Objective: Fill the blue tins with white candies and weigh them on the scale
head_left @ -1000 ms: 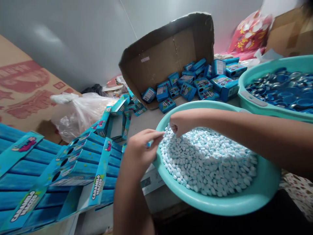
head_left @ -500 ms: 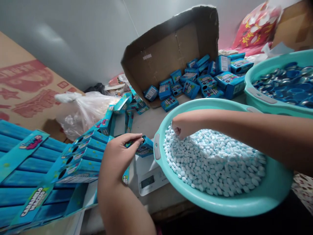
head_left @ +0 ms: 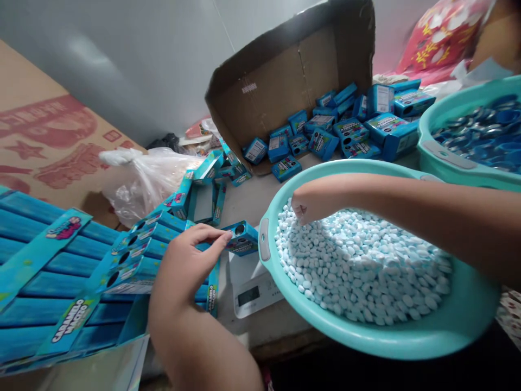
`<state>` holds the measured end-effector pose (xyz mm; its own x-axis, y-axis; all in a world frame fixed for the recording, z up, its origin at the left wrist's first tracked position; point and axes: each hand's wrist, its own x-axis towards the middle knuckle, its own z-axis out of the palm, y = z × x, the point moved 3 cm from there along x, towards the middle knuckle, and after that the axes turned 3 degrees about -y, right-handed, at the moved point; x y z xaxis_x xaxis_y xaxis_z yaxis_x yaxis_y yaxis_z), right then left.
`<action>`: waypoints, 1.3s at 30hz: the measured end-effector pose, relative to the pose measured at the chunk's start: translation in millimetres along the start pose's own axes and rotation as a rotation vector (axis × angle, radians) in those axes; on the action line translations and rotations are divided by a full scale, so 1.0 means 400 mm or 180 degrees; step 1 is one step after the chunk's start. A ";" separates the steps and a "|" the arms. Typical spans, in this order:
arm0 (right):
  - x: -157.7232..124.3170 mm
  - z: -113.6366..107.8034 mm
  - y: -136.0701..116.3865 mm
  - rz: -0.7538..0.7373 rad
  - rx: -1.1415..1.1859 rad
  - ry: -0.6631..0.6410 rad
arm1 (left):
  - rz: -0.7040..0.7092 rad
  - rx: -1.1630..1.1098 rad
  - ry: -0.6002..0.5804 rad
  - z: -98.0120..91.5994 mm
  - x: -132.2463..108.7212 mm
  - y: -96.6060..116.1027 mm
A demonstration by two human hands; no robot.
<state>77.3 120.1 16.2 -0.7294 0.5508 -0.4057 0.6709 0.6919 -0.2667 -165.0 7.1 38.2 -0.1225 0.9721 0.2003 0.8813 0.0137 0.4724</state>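
Observation:
My left hand (head_left: pixel 199 247) pinches thumb and fingertips together at the left end of a small blue candy box (head_left: pixel 242 239). The box has dark round holes in its upper side and rests on a white digital scale (head_left: pixel 254 293). Inside a turquoise tub (head_left: pixel 366 339), my right hand (head_left: pixel 308 202) is curled closed at the surface of many pale blue and white candies (head_left: pixel 358 271). Its fingertips are partly hidden, and the candies in its grip barely show.
On the left stands a display carton (head_left: pixel 67 228) packed with blue boxes. A tilted cardboard box (head_left: pixel 285 70) spills more small boxes (head_left: pixel 323 144) behind the tub. At right, another turquoise tub (head_left: pixel 448 157) holds blue and silvery pieces. A clear plastic bag (head_left: pixel 146 179) lies at back left.
My left fingertips have drawn slightly left from the box's holes to its end. My right hand stays curled in the candies. The whole view has shifted a little.

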 end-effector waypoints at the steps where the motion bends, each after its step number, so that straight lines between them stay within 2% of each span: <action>1: 0.000 0.002 0.000 -0.0006 -0.0008 -0.0034 | -0.0006 0.0013 -0.0091 0.004 0.000 0.002; 5: 0.007 0.013 0.003 -0.0033 -0.0022 -0.0086 | 0.0151 -0.0142 -0.0285 0.027 0.005 0.017; 7: 0.010 0.016 0.005 -0.0030 -0.0019 -0.0095 | 0.0302 -0.0257 -0.0268 0.034 0.007 0.023; 9: 0.012 0.017 0.006 -0.0028 -0.0011 -0.0115 | 0.0407 -0.0269 0.0009 0.030 0.006 0.026; 12: 0.015 0.018 0.008 -0.0031 -0.0001 -0.0139 | 0.0391 -0.0119 0.0788 0.010 -0.001 0.023; 14: 0.018 0.021 0.009 -0.0043 0.0003 -0.0151 | 0.0337 -0.0043 0.1138 0.000 -0.006 0.021; 19: 0.028 0.038 0.016 -0.0092 -0.0008 -0.0272 | 0.0408 0.0036 0.1416 -0.006 -0.007 0.022; 22: 0.029 0.039 0.016 -0.0063 -0.0022 -0.0290 | 0.0575 -0.0162 0.1579 -0.002 -0.008 0.043; 24: 0.027 0.038 0.014 -0.0040 -0.0037 -0.0300 | 0.0874 -0.0478 0.1208 0.020 -0.010 0.078; 25: 0.026 0.037 0.013 -0.0038 -0.0048 -0.0309 | 0.1024 -0.0578 0.0833 0.038 -0.012 0.102; 27: 0.024 0.035 0.013 -0.0044 -0.0089 -0.0325 | 0.1229 -0.0470 -0.0164 0.089 -0.023 0.153; 29: 0.025 0.035 0.015 -0.0022 -0.0128 -0.0337 | 0.1258 0.0028 -0.1018 0.141 -0.042 0.195; 30: 0.026 0.036 0.018 0.0002 -0.0138 -0.0345 | 0.1243 0.0296 -0.1289 0.162 -0.050 0.211; 31: 0.027 0.036 0.021 0.0032 -0.0140 -0.0355 | 0.1210 0.0526 -0.1454 0.177 -0.057 0.222; 33: 0.031 0.039 0.027 0.0068 -0.0132 -0.0395 | 0.1156 0.0746 -0.1550 0.196 -0.063 0.237; 39: 0.040 0.046 0.036 0.0009 -0.0116 -0.0397 | 0.1373 0.0467 -0.1748 0.213 -0.063 0.247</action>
<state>77.7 130.2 -10.3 -0.7036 0.4920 -0.5127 0.6660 0.7082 -0.2344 -36.1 4.0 6.8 0.4645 0.8750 -0.1362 0.8565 -0.4048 0.3203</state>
